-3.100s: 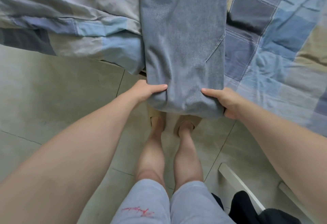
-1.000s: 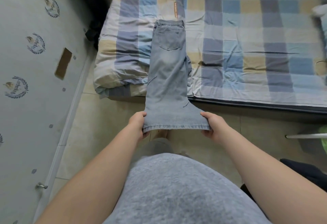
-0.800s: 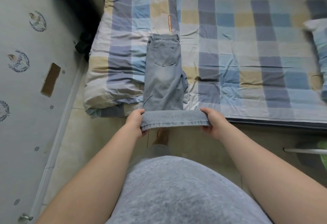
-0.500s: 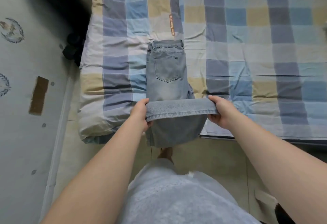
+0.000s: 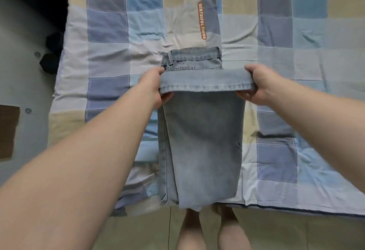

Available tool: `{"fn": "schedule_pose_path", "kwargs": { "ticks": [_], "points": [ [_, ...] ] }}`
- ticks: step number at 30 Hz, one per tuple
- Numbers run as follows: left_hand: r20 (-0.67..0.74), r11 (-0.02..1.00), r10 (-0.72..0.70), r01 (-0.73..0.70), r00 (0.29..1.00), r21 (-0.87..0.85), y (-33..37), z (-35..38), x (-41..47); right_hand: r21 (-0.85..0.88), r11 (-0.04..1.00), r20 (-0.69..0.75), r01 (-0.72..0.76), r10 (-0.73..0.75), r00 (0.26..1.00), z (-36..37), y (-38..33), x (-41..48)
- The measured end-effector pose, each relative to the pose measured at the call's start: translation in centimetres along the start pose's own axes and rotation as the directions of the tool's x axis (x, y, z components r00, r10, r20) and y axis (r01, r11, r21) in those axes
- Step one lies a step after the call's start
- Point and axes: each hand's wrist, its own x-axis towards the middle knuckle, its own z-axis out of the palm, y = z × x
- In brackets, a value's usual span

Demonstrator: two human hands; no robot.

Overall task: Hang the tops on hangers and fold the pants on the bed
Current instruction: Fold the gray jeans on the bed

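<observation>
Both arms reach to mid-frame, the left hand (image 5: 153, 87) and right hand (image 5: 260, 84) each with fingers clamped on the hem ends of the light blue denim jeans (image 5: 201, 137) over the checked bed (image 5: 296, 52).

An orange label (image 5: 202, 20) on the bedcover (image 5: 106, 22) bears white lettering, unreadably blurred.

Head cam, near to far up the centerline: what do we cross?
Bare legs → jeans fold at the bed edge → hem held by left hand and right hand → waistband → orange label on checked cover.
</observation>
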Motion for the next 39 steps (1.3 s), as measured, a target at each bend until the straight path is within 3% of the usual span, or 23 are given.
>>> {"fn": "schedule_pose_path", "kwargs": {
  "ticks": [3,6,9,13,16,21,26,29,33,37,39],
  "points": [
    [0.049,0.999,0.032,-0.031,0.998,-0.032,1.7,2.1,4.0,0.000,1.000,0.019,0.028,-0.028,0.999,1.1,-1.8,4.3],
    [0.075,0.996,0.077,-0.073,0.994,-0.050,1.6,2.7,6.7,-0.074,0.996,0.166,0.042,-0.030,0.986,1.6,-2.0,7.4],
    [0.119,0.997,0.073,-0.076,0.990,0.020,-0.2,2.8,8.0,-0.059,0.998,0.335,0.007,0.014,0.942,1.3,-0.7,8.9],
    [0.162,0.995,0.029,-0.043,0.986,0.088,-3.3,2.5,7.4,-0.040,0.998,0.379,-0.046,0.058,0.923,0.3,2.0,9.0],
    [0.146,0.986,0.029,-0.053,0.989,0.159,-6.3,1.6,5.9,-0.045,0.995,0.362,-0.088,0.099,0.927,-1.0,5.0,8.1],
    [-0.010,0.931,0.178,-0.165,0.984,0.325,-12.9,-1.3,2.2,-0.177,0.980,0.273,-0.091,0.137,0.952,-3.7,12.3,5.0],
    [-0.031,0.839,0.329,-0.277,0.944,0.468,-21.1,-5.1,-0.7,-0.390,0.921,0.069,0.009,0.019,0.997,-7.0,20.4,2.0],
    [-0.018,0.759,0.392,-0.312,0.920,0.571,-24.9,-6.8,-1.4,-0.485,0.875,0.025,0.012,0.001,1.000,-9.2,24.9,1.1],
    [-0.194,0.623,0.434,-0.137,0.880,0.770,-29.7,-8.8,-1.7,-0.508,0.847,0.035,-0.159,0.204,0.978,-11.2,29.9,0.6],
    [-0.236,0.824,0.254,-0.083,0.938,0.560,-32.9,-10.5,-1.6,-0.411,0.870,0.057,-0.271,0.321,0.945,-11.7,32.7,1.1],
    [-0.224,0.844,0.221,-0.071,0.949,0.532,-33.1,-11.0,-1.4,-0.372,0.886,0.060,-0.279,0.323,0.945,-11.5,33.0,1.2]
  ]
}}
